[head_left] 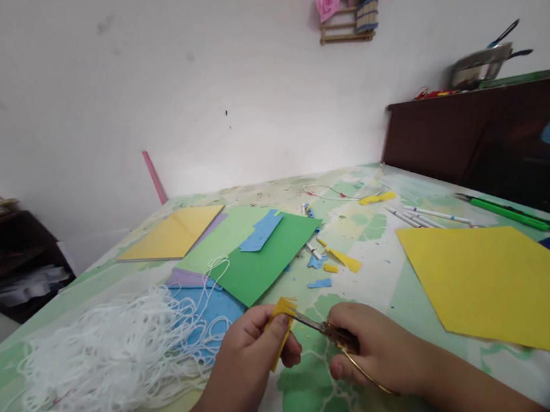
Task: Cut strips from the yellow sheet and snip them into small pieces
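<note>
My left hand (255, 347) pinches a small strip of yellow paper (285, 311) between thumb and fingers, and its top edge is cut into a thin fringe. Coming from the right, my right hand (375, 349) is closed around the gold-coloured handles of a pair of scissors (320, 327). The scissor blades reach the upper part of the strip, just above my left thumb. Close to my left hand lies a large tangle of white string (121, 354), partly over a blue sheet (191, 316).
Green paper (274, 253) with a blue piece (262, 232) on it lies beyond my hands, beside yellow-orange sheets (171, 233). Yellow scraps (343, 260) are scattered mid-table. A large yellow sheet (500, 287), white markers (424, 217) and a green cutter (509, 211) lie to the right.
</note>
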The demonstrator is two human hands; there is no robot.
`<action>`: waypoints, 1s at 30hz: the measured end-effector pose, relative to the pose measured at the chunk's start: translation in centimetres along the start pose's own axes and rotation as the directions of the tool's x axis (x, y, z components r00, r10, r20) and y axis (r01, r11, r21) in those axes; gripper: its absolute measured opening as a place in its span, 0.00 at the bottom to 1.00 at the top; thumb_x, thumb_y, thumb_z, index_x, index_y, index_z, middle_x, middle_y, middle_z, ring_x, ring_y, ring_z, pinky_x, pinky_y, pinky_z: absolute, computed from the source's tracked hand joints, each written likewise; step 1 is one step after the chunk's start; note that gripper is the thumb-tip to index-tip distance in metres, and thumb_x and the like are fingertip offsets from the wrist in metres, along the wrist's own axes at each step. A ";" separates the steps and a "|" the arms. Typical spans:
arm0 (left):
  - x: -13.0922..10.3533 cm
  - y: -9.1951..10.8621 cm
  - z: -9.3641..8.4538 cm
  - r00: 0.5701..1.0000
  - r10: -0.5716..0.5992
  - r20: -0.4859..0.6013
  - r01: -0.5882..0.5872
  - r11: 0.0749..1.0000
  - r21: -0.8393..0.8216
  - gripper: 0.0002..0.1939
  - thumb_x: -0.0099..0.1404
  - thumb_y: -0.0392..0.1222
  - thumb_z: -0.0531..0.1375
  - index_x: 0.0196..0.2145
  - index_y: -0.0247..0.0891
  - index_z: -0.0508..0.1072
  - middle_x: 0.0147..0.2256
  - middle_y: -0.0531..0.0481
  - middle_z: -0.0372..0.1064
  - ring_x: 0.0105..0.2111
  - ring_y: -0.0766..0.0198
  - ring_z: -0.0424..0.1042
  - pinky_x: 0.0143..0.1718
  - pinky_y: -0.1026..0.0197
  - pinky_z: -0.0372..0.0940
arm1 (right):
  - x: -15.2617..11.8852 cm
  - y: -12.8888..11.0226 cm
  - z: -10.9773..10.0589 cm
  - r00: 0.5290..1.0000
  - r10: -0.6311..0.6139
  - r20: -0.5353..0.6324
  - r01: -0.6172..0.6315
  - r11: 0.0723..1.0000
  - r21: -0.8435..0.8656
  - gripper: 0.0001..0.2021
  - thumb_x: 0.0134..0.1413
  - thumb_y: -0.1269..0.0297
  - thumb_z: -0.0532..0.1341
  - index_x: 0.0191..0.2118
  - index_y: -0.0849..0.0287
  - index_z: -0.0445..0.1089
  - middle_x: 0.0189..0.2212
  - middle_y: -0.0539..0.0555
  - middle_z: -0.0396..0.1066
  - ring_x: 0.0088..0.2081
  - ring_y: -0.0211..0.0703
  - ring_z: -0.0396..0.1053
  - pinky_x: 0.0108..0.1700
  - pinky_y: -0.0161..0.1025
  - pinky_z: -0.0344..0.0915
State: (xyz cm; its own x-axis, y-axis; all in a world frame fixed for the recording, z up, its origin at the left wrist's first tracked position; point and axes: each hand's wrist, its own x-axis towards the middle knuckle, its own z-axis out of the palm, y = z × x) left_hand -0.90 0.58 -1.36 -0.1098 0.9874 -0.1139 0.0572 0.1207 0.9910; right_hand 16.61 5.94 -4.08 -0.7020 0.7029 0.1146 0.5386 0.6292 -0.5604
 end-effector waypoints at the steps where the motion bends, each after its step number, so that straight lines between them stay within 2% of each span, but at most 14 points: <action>1: 0.0 0.0 0.1 1.000 -0.001 0.007 0.001 1.000 0.022 0.09 0.54 0.43 0.54 0.22 0.36 0.68 0.14 0.55 0.64 0.18 0.70 0.61 0.22 0.67 0.54 | 0.0 0.0 0.1 1.000 -0.002 -0.001 0.002 1.000 0.000 0.16 0.42 0.51 0.57 0.23 0.60 0.56 0.21 0.47 0.56 0.23 0.34 0.52 0.23 0.30 0.49; 6: 0.0 -0.2 0.4 0.998 0.041 0.040 -0.045 0.994 0.103 0.13 0.54 0.46 0.54 0.18 0.36 0.66 0.14 0.56 0.64 0.16 0.71 0.59 0.20 0.68 0.53 | 0.0 0.1 0.3 1.000 -0.004 0.003 0.004 1.000 0.002 0.19 0.42 0.47 0.56 0.24 0.60 0.56 0.21 0.47 0.56 0.23 0.35 0.53 0.23 0.31 0.49; 12: 0.1 -0.6 0.4 0.997 0.059 0.039 -0.064 0.985 0.157 0.14 0.55 0.46 0.53 0.18 0.36 0.66 0.15 0.56 0.63 0.16 0.72 0.58 0.19 0.68 0.52 | 0.1 0.0 0.3 1.000 -0.009 -0.001 0.009 1.000 -0.014 0.21 0.42 0.44 0.54 0.24 0.60 0.57 0.22 0.48 0.57 0.23 0.35 0.53 0.23 0.31 0.50; 18: -0.3 -0.5 0.9 0.991 0.109 -0.074 -0.094 0.980 0.176 0.15 0.55 0.46 0.53 0.15 0.37 0.65 0.14 0.56 0.62 0.16 0.71 0.57 0.20 0.67 0.51 | 0.3 0.1 0.3 1.000 -0.027 -0.010 0.027 1.000 -0.005 0.22 0.42 0.42 0.53 0.23 0.60 0.57 0.21 0.48 0.57 0.23 0.35 0.53 0.23 0.31 0.48; 30: -0.4 -0.4 0.9 0.986 0.146 -0.082 -0.124 0.967 0.220 0.17 0.54 0.47 0.52 0.13 0.37 0.64 0.14 0.56 0.61 0.16 0.71 0.56 0.20 0.67 0.51 | 0.1 0.2 0.5 0.999 -0.050 0.012 0.050 0.998 -0.025 0.22 0.43 0.42 0.52 0.23 0.61 0.59 0.22 0.49 0.59 0.23 0.36 0.54 0.23 0.31 0.49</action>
State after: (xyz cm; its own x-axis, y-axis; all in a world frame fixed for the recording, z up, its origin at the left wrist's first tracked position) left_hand 0.00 0.25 -1.74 -0.1817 0.9826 0.0378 0.2875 0.0164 0.9576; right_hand 16.43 5.94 -4.57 -0.7335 0.6667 0.1325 0.5142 0.6717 -0.5333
